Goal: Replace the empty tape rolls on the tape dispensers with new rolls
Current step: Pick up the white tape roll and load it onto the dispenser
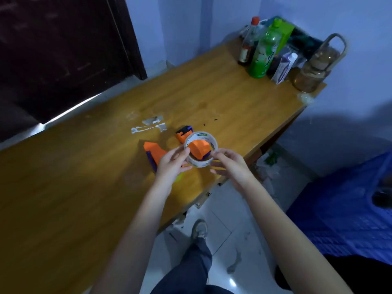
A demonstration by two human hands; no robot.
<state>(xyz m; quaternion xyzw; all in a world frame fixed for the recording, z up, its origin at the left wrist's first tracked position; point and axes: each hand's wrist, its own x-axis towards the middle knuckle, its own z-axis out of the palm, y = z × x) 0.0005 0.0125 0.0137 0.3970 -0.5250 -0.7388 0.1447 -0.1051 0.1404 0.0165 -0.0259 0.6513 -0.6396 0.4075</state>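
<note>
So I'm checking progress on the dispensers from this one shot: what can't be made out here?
Head view only:
- Whether the tape roll is new or spent: blurred.
- Dispenser behind the ring: partly covered by the roll.
- Second dispenser: lower part hidden by the left hand.
- Right hand fingertip contact on the roll: blurred.

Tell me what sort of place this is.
Probably a small room in a home, used for living and eating. A wooden table stands against the wall, bottles and a glass jar crowd its far corner, and blue bedding lies beside it.
</note>
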